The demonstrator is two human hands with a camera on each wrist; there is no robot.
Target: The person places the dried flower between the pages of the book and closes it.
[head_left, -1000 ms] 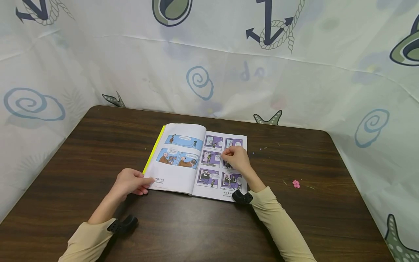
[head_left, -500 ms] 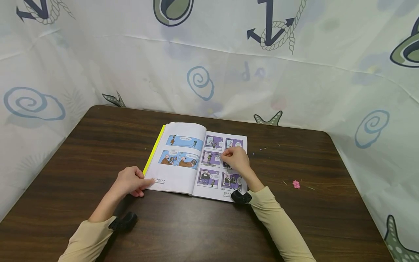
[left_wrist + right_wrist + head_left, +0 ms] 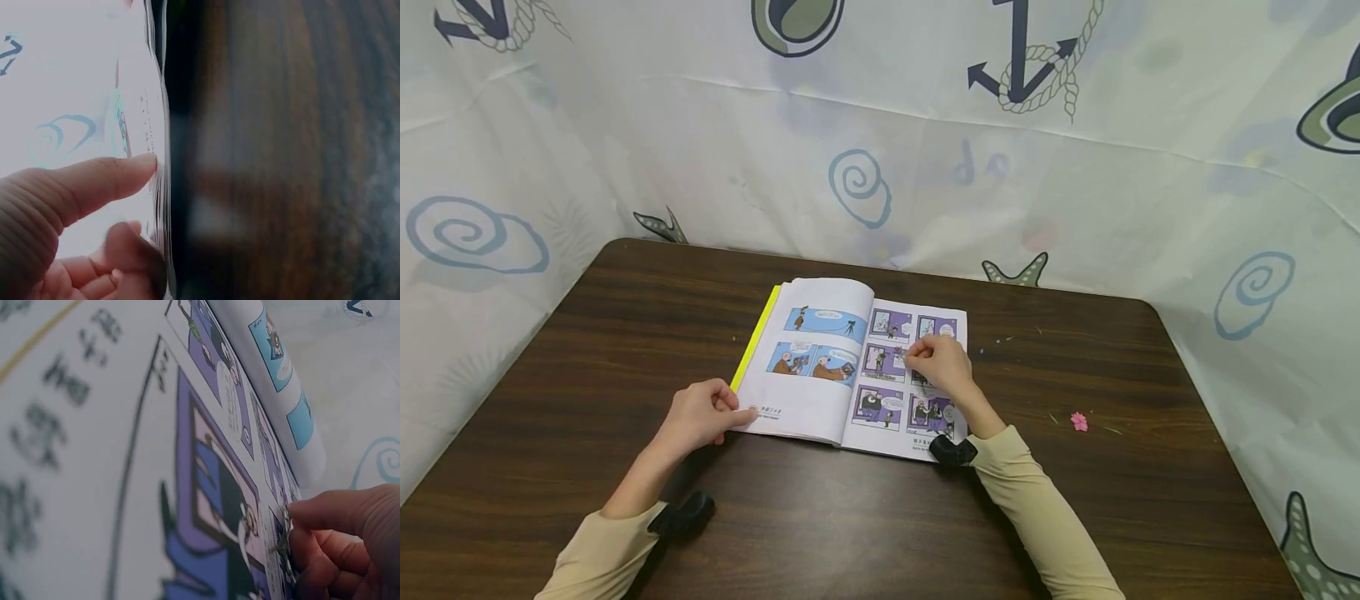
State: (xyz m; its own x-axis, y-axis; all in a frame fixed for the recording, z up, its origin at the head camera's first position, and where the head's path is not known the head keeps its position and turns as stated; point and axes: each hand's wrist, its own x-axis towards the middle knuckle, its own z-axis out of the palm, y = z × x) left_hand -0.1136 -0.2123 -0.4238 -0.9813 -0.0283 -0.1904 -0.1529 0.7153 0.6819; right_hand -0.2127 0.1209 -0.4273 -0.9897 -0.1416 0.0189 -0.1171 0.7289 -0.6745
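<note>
Two pinches: left hand (image 3: pixel 696 414) on open book (image 3: pixel 808 408) at near-left corner, right hand (image 3: pixel 942 365) on thin sprig-like piece (image 3: pixel 285 540). Best: corner steady, light grip, ease piece down flat.

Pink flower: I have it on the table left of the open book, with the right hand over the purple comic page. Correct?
No: the head view shows the pink flower on the table right of the open book. The right hand is over the purple comic page.
</note>
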